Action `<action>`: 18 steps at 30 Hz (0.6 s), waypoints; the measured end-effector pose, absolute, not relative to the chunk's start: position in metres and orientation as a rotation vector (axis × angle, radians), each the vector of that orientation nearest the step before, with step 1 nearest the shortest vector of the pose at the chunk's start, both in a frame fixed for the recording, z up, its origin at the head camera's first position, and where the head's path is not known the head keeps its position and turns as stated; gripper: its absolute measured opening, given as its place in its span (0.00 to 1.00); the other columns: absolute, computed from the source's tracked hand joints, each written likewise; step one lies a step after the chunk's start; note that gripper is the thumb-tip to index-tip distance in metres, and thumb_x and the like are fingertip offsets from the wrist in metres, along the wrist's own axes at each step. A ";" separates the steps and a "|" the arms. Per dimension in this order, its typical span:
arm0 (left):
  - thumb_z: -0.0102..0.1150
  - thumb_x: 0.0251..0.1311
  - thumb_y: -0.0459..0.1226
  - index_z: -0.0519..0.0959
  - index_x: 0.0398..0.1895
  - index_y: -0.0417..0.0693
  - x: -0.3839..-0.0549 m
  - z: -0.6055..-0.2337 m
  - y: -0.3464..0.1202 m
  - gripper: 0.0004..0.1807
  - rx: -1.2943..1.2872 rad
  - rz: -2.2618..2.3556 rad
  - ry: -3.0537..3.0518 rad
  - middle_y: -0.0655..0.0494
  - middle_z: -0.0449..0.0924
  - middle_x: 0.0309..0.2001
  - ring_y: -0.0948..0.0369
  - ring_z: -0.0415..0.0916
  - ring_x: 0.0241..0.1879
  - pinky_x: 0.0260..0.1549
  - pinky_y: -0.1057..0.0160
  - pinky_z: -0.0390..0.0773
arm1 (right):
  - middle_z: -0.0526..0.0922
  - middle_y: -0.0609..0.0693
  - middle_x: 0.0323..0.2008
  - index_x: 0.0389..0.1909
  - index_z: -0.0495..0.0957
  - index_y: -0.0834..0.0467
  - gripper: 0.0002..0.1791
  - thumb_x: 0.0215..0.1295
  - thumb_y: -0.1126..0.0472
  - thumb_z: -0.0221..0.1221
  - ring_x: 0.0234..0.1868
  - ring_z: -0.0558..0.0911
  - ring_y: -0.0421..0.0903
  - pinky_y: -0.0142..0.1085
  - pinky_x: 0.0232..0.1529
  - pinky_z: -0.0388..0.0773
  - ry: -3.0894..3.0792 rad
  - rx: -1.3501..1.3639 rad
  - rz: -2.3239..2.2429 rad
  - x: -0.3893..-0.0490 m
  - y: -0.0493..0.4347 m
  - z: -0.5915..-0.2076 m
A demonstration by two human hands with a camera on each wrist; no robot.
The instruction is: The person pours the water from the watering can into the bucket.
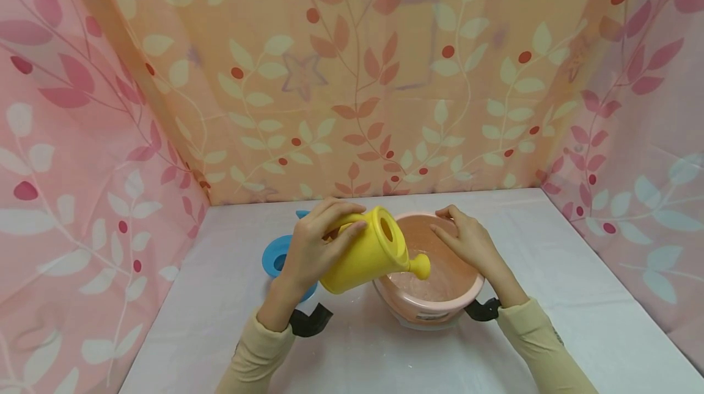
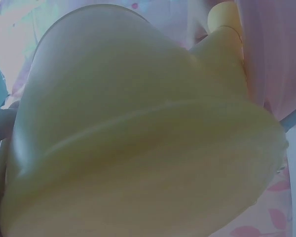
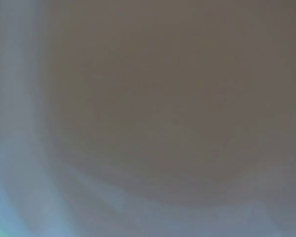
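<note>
My left hand (image 1: 316, 247) grips the handle of a yellow watering can (image 1: 360, 259), tilted to the right. Its round sprinkler head (image 1: 420, 266) hangs over the opening of a pink basin (image 1: 426, 306). A little water shows at the bottom of the basin. My right hand (image 1: 470, 241) holds the basin's right rim, thumb inside and fingers along the edge. The left wrist view is mostly filled by the can's pale yellow body (image 2: 113, 98), with the basin's wall (image 2: 274, 59) at the right. The right wrist view is a close blur.
A blue plastic thing with a round opening (image 1: 272, 253) stands behind my left forearm, partly hidden. Small water drops dot the white tabletop (image 1: 352, 351). Leaf-patterned cloth (image 1: 385, 107) encloses the table at the back and sides. Black straps (image 1: 310, 321) hang at both wrists.
</note>
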State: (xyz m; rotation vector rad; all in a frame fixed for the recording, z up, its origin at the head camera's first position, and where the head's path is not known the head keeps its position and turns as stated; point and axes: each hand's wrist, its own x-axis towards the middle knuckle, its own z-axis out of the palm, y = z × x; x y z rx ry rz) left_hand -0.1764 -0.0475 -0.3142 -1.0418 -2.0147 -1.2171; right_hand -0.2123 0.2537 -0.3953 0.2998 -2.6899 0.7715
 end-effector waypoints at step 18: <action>0.60 0.50 0.41 0.77 0.42 0.52 -0.176 -0.312 -0.047 0.14 -1.045 -1.192 -2.034 0.63 0.75 0.39 0.69 0.71 0.36 0.33 0.68 0.76 | 0.78 0.54 0.43 0.44 0.69 0.56 0.20 0.56 0.48 0.57 0.44 0.76 0.53 0.50 0.42 0.70 -2.694 0.299 0.772 -0.212 0.254 -0.395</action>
